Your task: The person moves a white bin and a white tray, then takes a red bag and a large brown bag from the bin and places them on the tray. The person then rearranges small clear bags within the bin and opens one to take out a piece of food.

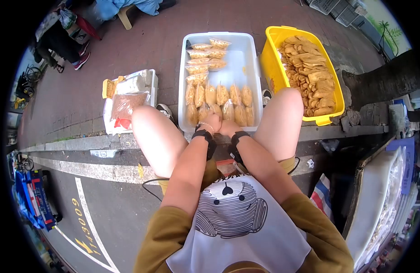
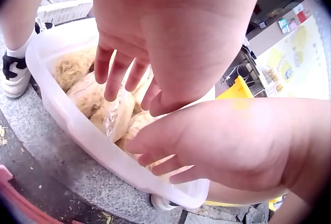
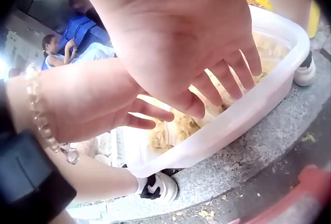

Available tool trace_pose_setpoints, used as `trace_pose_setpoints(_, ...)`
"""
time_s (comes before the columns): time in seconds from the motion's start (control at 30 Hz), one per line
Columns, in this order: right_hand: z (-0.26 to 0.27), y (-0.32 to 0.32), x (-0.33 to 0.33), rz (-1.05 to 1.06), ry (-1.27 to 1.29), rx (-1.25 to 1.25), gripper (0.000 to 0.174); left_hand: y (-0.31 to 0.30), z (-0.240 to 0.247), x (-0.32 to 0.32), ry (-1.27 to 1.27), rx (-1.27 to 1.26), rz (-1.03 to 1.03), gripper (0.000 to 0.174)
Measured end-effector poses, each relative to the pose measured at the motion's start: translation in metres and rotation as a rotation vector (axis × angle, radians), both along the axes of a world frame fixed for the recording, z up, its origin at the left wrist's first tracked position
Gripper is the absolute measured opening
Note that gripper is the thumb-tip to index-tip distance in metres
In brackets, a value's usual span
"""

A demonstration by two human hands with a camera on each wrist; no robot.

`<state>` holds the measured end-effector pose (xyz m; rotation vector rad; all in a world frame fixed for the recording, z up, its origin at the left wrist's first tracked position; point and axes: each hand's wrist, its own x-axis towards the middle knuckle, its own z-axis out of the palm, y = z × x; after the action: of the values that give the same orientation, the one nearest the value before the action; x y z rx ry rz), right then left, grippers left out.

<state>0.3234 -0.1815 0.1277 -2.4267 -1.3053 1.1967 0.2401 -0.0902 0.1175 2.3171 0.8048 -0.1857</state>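
Observation:
Over the near end of a white plastic tub (image 1: 186,91), my left hand (image 1: 211,122) and right hand (image 1: 228,127) are close together, overlapping in the wrist views. The left hand (image 2: 176,37) hangs with its fingers loosely spread downward, nothing in them. Relaxed fingers also show on the right hand (image 3: 191,48), which holds nothing. Just below both hands are plump clear bags of pale yellow food (image 1: 228,111), packed upright in two rows. Flatter bags of yellow pieces (image 1: 197,69) lie in a column farther up the tub's left side.
To the right, a yellow tub (image 1: 266,59) holds a heap of flat brown pieces (image 1: 310,68). At left is a white tray (image 1: 153,91) with a bag of reddish-brown stuff (image 1: 127,107). Bare knees flank the white tub; a person (image 1: 60,38) stands at far left.

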Motion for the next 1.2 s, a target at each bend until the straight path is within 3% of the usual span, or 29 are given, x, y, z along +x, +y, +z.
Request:
trace_pose_setpoints(0.03,-0.005,0.006,-0.003,-0.011,-0.006,0.021,0.036,0.002,0.024,0.006,-0.006,0.021,-0.011,0.030)
trace_pose_setpoints(0.1,-0.007,0.015,-0.009,-0.026,0.120,0.321,0.036,0.001,0.090,0.010,-0.120,0.117,0.059,0.027)
trace_pose_setpoints(0.13,0.006,0.017,-0.009,0.074,0.036,0.296,0.037,0.005,0.100,0.008,-0.123,0.134,0.045,0.027)
trace_pose_setpoints(0.2,0.042,0.021,-0.005,0.087,0.127,0.255,0.036,0.020,0.122,0.007,-0.552,0.072,0.191,0.024)
trace_pose_setpoints(0.23,0.060,0.020,0.002,0.115,0.220,0.192,0.035,0.036,0.101,0.006,-0.666,0.064,0.208,0.023)
trace_pose_setpoints(0.27,0.042,0.026,0.010,-0.118,0.316,0.282,0.018,0.041,0.102,0.003,-0.700,0.000,0.267,0.020)
trace_pose_setpoints(0.3,-0.014,0.039,0.037,0.113,0.170,0.685,0.016,0.041,0.109,-0.001,-0.728,-0.061,0.325,0.017)
trace_pose_setpoints(0.37,0.099,0.024,0.037,-0.210,0.347,0.291,0.018,0.037,0.122,-0.011,-0.712,-0.255,0.438,0.016)
trace_pose_setpoints(0.43,0.138,0.020,0.052,-0.276,0.324,0.344,0.021,0.046,0.111,-0.016,-0.733,-0.305,0.422,0.016)
trace_pose_setpoints(0.57,0.160,0.030,0.088,-0.313,0.323,0.367,0.032,0.052,0.120,-0.027,-0.595,-0.513,0.476,0.018)
trace_pose_setpoints(0.6,0.171,0.032,0.090,-0.439,0.405,0.382,0.034,0.061,0.114,-0.025,-0.596,-0.565,0.510,0.020)
trace_pose_setpoints(0.73,0.169,0.069,0.115,-0.487,0.531,0.425,0.040,0.099,0.105,-0.019,-0.426,-0.514,0.533,0.024)
trace_pose_setpoints(0.8,0.166,0.094,0.122,-0.594,0.549,0.485,0.043,0.128,0.100,-0.011,-0.231,-0.291,0.311,0.025)
trace_pose_setpoints(0.83,0.163,0.110,0.129,-0.588,0.558,0.472,0.043,0.144,0.098,-0.003,-0.222,-0.295,0.324,0.025)
trace_pose_setpoints(0.9,0.149,0.139,0.144,-0.587,0.515,0.483,0.047,0.174,0.097,0.022,0.009,-0.091,-0.019,0.026)
trace_pose_setpoints(0.97,0.105,0.178,0.181,-0.587,0.525,0.450,0.041,0.192,0.110,0.055,0.118,-0.084,-0.057,0.026)
trace_pose_setpoints(1.03,0.086,0.206,0.207,-0.274,0.306,0.278,0.025,0.215,0.096,0.084,0.399,0.073,-0.254,0.024)
trace_pose_setpoints(1.07,0.077,0.216,0.210,-0.270,0.320,0.250,0.025,0.224,0.087,0.093,0.379,0.173,-0.247,0.023)
trace_pose_setpoints(1.13,0.076,0.228,0.210,0.049,-0.254,0.189,0.019,0.236,0.059,0.095,0.258,0.341,-0.225,0.021)
trace_pose_setpoints(1.17,0.055,0.234,0.214,0.062,-0.237,0.160,0.019,0.243,0.045,0.093,0.271,0.307,-0.222,0.021)
trace_pose_setpoints(1.2,0.030,0.238,0.219,0.262,-0.365,0.180,0.020,0.249,0.031,0.090,0.356,0.309,-0.264,0.019)
